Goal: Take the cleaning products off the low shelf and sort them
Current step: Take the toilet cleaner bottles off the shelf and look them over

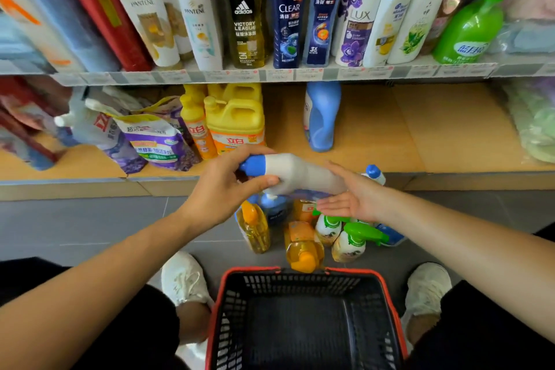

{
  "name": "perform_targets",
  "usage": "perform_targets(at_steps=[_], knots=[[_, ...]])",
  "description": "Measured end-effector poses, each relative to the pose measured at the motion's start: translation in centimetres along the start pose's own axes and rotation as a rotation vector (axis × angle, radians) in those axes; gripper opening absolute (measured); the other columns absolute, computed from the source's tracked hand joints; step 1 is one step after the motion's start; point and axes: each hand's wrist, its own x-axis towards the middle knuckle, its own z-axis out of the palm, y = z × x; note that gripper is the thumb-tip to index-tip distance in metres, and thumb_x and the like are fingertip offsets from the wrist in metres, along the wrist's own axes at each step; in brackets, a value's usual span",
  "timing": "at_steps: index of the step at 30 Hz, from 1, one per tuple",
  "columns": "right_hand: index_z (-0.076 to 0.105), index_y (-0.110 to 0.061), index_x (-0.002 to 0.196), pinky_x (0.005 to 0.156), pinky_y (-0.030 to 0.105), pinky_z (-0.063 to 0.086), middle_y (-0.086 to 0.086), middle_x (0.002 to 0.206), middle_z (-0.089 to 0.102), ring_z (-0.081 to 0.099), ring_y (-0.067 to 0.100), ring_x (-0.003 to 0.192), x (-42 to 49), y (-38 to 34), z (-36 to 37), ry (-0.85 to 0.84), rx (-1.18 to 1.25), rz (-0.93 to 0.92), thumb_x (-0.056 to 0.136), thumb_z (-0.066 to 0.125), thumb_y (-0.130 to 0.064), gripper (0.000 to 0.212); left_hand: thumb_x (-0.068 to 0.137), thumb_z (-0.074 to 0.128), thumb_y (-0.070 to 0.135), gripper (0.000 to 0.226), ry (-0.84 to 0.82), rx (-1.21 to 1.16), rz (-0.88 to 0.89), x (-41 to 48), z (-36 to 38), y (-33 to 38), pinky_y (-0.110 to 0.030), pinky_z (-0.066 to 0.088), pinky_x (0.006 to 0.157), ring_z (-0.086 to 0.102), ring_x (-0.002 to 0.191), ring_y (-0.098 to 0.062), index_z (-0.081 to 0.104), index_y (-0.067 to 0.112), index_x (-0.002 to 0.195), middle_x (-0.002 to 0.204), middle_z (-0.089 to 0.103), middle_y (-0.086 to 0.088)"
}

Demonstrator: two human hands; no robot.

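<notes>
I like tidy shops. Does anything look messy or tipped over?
Yes. An orange-capped bottle lies on its side on the floor by the basket, and purple pouches slump sideways on the low shelf.

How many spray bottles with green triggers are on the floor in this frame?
2. One spray bottle stands just under the right hand; the other is beside it, nearer the basket. More may hide behind that hand.

Grey tiled floor, shelf edge lined with price labels, tan lower shelf board, even light
</notes>
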Motion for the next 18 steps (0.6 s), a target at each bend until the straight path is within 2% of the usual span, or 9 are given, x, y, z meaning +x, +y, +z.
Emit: perform_targets(at_steps=[2, 5, 7, 9, 12, 14, 16, 18], knots=[[0.053, -0.001, 0.123, 0.065, 0.041, 0.064, 0.032, 0.097, 0.072, 0.075, 0.039, 0.085, 0.6, 1.1, 1.0, -0.076, -0.073, 0.093, 0.082, 0.066, -0.067, 0.079, 0.084, 0.075, 0.04, 0.03, 0.034, 0.059, -0.02, -0.2, -0.9, 0.1, -0.03, 0.054, 0.072, 0.063, 0.083, -0.007, 0.068, 0.024, 0.109, 0.094, 0.069, 0.009], [0.05, -0.001, 0.13, 0.067, 0.042, 0.063, 0.027, 0.098, 0.074, 0.076, 0.037, 0.087, 1.4, 2.2, 2.5, -0.131, -0.264, 0.098, 0.089, 0.066, -0.058, 0.072, 0.083, 0.077, 0.041, 0.033, 0.081, 0.112, -0.064, -0.7, -1.8, -0.6, -0.04, 0.055, 0.072, 0.065, 0.084, -0.02, 0.072, 0.018, 0.105, 0.091, 0.071, -0.001], [0.06, -0.005, 0.12, 0.074, 0.042, 0.064, 0.021, 0.101, 0.076, 0.077, 0.031, 0.085, 2.0, 2.3, 3.5, -0.104, -0.433, -0.002, 0.09, 0.069, -0.05, 0.054, 0.083, 0.08, 0.038, 0.032, 0.049, 0.187, -0.06, -1.5, -2.1, -1.4, -0.044, 0.053, 0.073, 0.065, 0.082, -0.024, 0.073, 0.016, 0.104, 0.09, 0.071, -0.004], [0.068, -0.016, 0.106, 0.073, 0.037, 0.063, 0.011, 0.097, 0.077, 0.077, 0.023, 0.082, 2.8, 2.2, 4.5, -0.051, -0.621, -0.165, 0.089, 0.074, -0.043, 0.033, 0.082, 0.081, 0.039, 0.032, 0.013, 0.289, -0.044, -2.2, -2.4, -2.4, -0.042, 0.05, 0.067, 0.061, 0.074, -0.021, 0.074, 0.015, 0.101, 0.083, 0.07, -0.004], [0.073, -0.02, 0.091, 0.071, 0.033, 0.057, -0.003, 0.081, 0.074, 0.072, 0.018, 0.079, 3.7, 1.8, 6.2, 0.008, -0.871, -0.466, 0.083, 0.081, -0.032, 0.016, 0.081, 0.081, 0.044, 0.031, -0.02, 0.404, -0.114, -3.3, -3.5, -4.7, -0.027, 0.043, 0.058, 0.058, 0.065, -0.01, 0.075, 0.017, 0.096, 0.07, 0.065, 0.007], [0.071, -0.022, 0.099, 0.073, 0.028, 0.052, -0.007, 0.085, 0.071, 0.069, 0.017, 0.085, 4.4, 0.6, 7.3, 0.085, -0.96, -0.637, 0.079, 0.083, -0.032, 0.025, 0.081, 0.08, 0.046, 0.028, -0.055, 0.442, -0.178, -4.2, -4.1, -6.7, -0.018, 0.035, 0.058, 0.058, 0.066, -0.001, 0.074, 0.024, 0.095, 0.068, 0.061, 0.017], [0.066, -0.022, 0.118, 0.08, 0.032, 0.052, -0.002, 0.103, 0.069, 0.068, 0.019, 0.094, 5.3, -1.5, 8.4, 0.152, -1.002, -0.768, 0.079, 0.083, -0.035, 0.045, 0.081, 0.079, 0.05, 0.028, -0.115, 0.468, -0.247, -5.1, -4.3, -8.7, -0.024, 0.039, 0.062, 0.058, 0.067, -0.003, 0.073, 0.028, 0.098, 0.073, 0.064, 0.015], [0.055, -0.019, 0.135, 0.08, 0.034, 0.051, 0.004, 0.125, 0.063, 0.065, 0.022, 0.102, 6.4, -4.0, 9.3, 0.181, -0.975, -0.839, 0.08, 0.082, -0.034, 0.063, 0.081, 0.078, 0.051, 0.032, -0.168, 0.506, -0.308, -5.8, -3.9, -10.7, -0.03, 0.046, 0.067, 0.059, 0.07, -0.008, 0.073, 0.026, 0.101, 0.08, 0.068, 0.009]])
